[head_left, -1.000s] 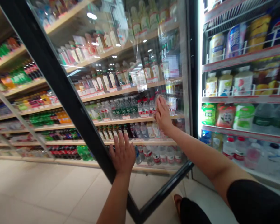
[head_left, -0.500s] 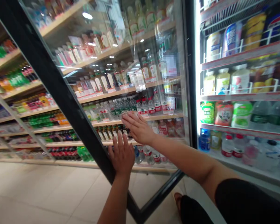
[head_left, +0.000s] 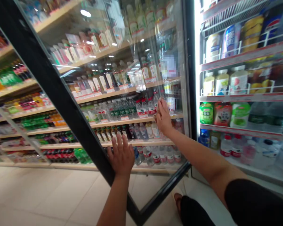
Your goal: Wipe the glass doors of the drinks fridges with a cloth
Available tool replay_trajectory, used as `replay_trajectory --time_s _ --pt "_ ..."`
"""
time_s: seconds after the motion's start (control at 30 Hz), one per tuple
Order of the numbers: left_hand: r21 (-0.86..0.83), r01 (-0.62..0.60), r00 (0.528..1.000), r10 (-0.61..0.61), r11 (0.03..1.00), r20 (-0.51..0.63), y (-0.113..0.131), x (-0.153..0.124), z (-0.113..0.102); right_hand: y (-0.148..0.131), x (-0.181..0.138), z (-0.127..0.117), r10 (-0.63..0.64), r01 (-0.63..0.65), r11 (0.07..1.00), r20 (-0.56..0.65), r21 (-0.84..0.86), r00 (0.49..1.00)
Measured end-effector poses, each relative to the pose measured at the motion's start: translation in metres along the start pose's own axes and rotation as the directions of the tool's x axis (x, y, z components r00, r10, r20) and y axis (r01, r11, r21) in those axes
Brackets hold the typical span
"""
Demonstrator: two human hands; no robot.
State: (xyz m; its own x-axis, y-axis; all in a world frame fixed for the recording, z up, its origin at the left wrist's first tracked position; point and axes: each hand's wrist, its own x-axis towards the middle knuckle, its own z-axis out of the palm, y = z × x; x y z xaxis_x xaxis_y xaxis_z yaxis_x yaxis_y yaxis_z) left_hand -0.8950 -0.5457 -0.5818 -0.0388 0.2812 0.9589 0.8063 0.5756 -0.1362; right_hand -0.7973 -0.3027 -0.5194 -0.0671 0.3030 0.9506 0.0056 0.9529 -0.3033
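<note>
The glass door of a drinks fridge stands swung out, its black frame slanting across the view. My left hand lies flat with fingers spread on the pane, by the lower frame edge. Higher and to the right, my right hand is at the glass, fingers together and somewhat bent. Whatever is under its fingers, if anything, I cannot make out; reflections blur that spot.
To the right, lit fridge shelves hold bottles, cans and pouches. Wooden shelves of drinks run behind the door and leftward. Pale floor tiles lie below, with a sandalled foot near the door's bottom corner.
My right hand has slid right and slightly up across the glass, and its fingers now look more bent. The left hand keeps its place on the door.
</note>
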Motion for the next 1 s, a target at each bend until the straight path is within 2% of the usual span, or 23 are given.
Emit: replay_trajectory --time_s 0.07,0.13,0.23,0.3,0.33,0.4,0.47,0.5,0.57,0.67,0.73,0.8,0.87,0.93,1.0 --pt "-0.008 -0.005 1.0 0.005 1.0 0.003 0.001 0.001 -0.001 -0.008 -0.01 0.0 -0.08 0.081 0.996 0.043 -0.022 0.996" --pt "-0.009 -0.003 1.0 0.003 1.0 0.005 0.002 0.001 -0.003 -0.017 -0.043 0.0 -0.184 0.191 0.981 0.149 -0.038 0.972" --pt "0.005 -0.003 1.0 0.003 1.0 0.008 0.002 0.001 -0.003 -0.035 -0.088 -0.001 -0.336 0.363 0.932 0.35 -0.014 0.874" --pt "0.001 -0.002 1.0 0.002 1.0 0.01 0.001 0.0 -0.002 -0.047 -0.086 0.0 -0.409 0.441 0.897 0.425 0.026 0.808" --pt "0.002 -0.002 1.0 0.002 1.0 0.011 0.0 0.0 -0.001 -0.053 -0.075 0.001 -0.425 0.455 0.89 0.432 0.037 0.795" --pt "0.018 -0.001 1.0 0.001 1.0 0.014 -0.001 0.0 0.0 -0.061 -0.042 0.003 -0.401 0.423 0.905 0.39 0.031 0.829" --pt "0.044 -0.007 1.0 0.006 0.999 0.017 -0.001 0.0 0.0 -0.06 -0.012 0.006 -0.31 0.321 0.947 0.281 0.007 0.908" --pt "0.051 -0.011 1.0 0.01 0.999 0.017 -0.001 0.0 -0.001 -0.055 -0.006 0.008 -0.253 0.259 0.966 0.213 0.0 0.944" --pt "0.049 -0.014 1.0 0.013 0.999 0.017 -0.001 -0.001 -0.001 -0.036 -0.012 0.008 -0.135 0.135 0.991 0.089 0.003 0.987" --pt "0.012 0.013 0.999 -0.014 1.0 0.036 -0.001 -0.001 -0.002 0.003 -0.05 0.003 0.038 -0.038 0.999 -0.016 0.005 0.999" --pt "-0.015 0.031 0.998 -0.03 0.999 0.052 -0.001 -0.001 -0.001 0.028 -0.064 -0.004 0.089 -0.089 0.996 -0.005 -0.002 0.996" --pt "-0.024 0.037 0.998 -0.035 0.999 0.057 -0.002 -0.001 0.001 0.045 -0.053 -0.01 0.094 -0.094 0.996 0.023 -0.009 0.995" --pt "-0.011 0.027 0.999 -0.027 1.0 0.038 -0.003 -0.001 0.002 0.052 -0.024 -0.014 0.093 -0.093 0.996 0.016 -0.016 0.996" --pt "0.017 0.009 1.0 -0.009 1.0 0.018 -0.003 0.0 0.003 0.05 0.004 -0.014 0.085 -0.085 0.996 -0.012 -0.024 0.996" --pt "0.03 0.001 1.0 -0.001 1.0 0.018 -0.002 0.0 0.003 0.038 0.009 -0.012 0.044 -0.044 0.998 -0.007 -0.038 0.999"
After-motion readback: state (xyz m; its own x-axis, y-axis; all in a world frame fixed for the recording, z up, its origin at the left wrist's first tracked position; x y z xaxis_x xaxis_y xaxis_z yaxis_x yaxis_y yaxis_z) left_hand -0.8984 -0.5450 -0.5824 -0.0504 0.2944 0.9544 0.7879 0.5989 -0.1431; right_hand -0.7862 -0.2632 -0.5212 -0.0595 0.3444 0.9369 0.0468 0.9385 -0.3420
